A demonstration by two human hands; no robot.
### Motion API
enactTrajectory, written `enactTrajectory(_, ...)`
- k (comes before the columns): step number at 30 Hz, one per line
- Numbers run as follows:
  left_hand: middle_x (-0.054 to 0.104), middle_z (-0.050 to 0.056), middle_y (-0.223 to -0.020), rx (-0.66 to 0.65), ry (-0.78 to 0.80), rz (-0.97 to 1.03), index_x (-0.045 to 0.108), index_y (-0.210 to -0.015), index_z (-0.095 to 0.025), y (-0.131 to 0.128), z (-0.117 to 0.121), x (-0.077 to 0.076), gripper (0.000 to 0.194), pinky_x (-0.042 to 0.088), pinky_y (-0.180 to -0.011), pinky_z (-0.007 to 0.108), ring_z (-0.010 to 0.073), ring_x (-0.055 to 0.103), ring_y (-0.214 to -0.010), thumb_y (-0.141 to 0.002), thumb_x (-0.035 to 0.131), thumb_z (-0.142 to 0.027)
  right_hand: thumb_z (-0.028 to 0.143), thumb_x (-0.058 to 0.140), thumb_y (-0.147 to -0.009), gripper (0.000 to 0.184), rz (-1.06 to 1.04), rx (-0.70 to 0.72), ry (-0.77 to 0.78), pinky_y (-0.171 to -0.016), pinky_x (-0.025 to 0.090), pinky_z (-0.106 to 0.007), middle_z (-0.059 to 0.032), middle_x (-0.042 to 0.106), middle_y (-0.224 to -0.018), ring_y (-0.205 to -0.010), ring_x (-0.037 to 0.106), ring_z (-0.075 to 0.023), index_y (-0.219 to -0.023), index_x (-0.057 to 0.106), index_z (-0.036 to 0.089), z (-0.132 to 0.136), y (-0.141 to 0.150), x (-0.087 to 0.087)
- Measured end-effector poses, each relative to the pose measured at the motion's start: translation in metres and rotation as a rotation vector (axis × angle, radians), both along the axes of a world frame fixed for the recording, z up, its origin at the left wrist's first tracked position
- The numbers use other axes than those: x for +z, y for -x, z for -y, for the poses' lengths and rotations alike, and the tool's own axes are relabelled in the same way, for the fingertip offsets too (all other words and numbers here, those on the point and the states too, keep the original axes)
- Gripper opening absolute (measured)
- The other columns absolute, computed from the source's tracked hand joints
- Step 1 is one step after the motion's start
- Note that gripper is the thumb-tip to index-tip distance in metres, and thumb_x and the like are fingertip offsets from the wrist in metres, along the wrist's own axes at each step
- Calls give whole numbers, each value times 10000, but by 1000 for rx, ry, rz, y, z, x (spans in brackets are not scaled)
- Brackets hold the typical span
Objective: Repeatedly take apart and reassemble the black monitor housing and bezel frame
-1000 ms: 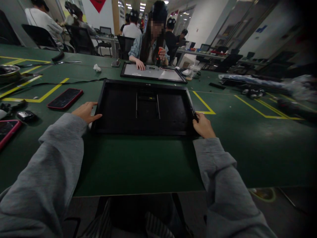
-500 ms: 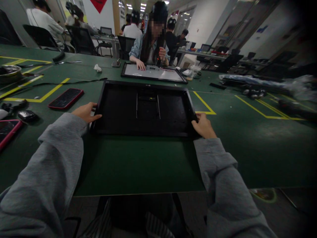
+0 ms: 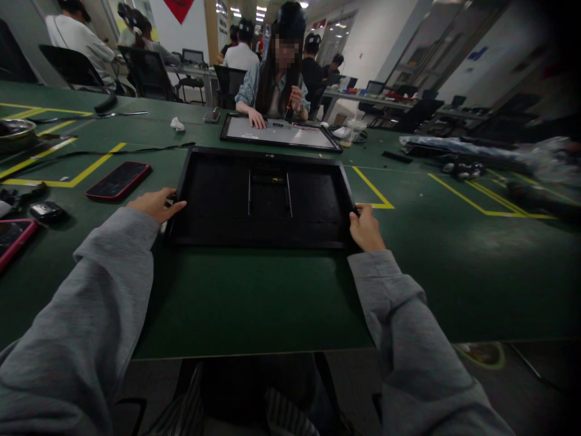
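A black monitor housing (image 3: 213,200), shallow and rectangular, lies on the green table in front of me with its hollow side up. Two thin metal strips flank the recess in its middle. My left hand (image 3: 158,204) grips its left rim, the thumb over the edge and the fingers at the outer side. On the right rim, my right hand (image 3: 367,230) has hold near the front corner, its fingertips partly hidden behind the edge.
Across the green table (image 3: 254,303), a co-worker (image 3: 267,91) holds an orange-handled screwdriver (image 3: 289,102) over a display panel (image 3: 290,134). Left lie a red-edged phone (image 3: 118,180), a pink-edged phone (image 3: 16,239) and a metal bowl (image 3: 18,136). Plastic-wrapped parts (image 3: 472,148) lie right.
My right hand has shifted slightly to the left along with its sleeve, still on the housing's right rim. The housing stays about where it was.
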State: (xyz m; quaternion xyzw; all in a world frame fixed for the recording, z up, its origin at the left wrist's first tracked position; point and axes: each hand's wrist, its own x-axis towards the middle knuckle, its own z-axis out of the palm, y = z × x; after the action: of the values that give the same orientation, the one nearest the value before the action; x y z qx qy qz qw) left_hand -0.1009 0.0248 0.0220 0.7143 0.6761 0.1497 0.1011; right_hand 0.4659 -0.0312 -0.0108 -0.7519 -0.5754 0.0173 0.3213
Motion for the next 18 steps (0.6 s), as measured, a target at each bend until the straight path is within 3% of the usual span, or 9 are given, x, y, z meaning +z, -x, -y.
enactTrajectory(3,745,132,-1046,79,32,-130,655,-1265,-255,-10,3,5,605,508,-860,534,400,673,-1028,-841,505,-659,339,473,-911,395,-14,-10,-26,-974,477,-495,-181,681,-1105,-1038,655,-328,-1258,517,154,-1,-1,0)
enactTrajectory(11,701,200,-1165,109,71,-360,621,-1276,-168,-30,12,14,640,507,-827,502,405,653,-1050,-928,284,-587,316,460,-906,475,43,16,8,-991,473,-516,-215,671,-1215,-1137,632,-359,-1331,521,112,1,2,4)
enactTrajectory(18,708,194,-1151,82,50,-439,631,-1238,-157,-33,15,18,618,493,-817,472,387,663,-1023,-935,274,-560,303,414,-911,520,61,10,40,-971,472,-555,-246,668,-1209,-1127,632,-396,-1374,489,78,0,3,5)
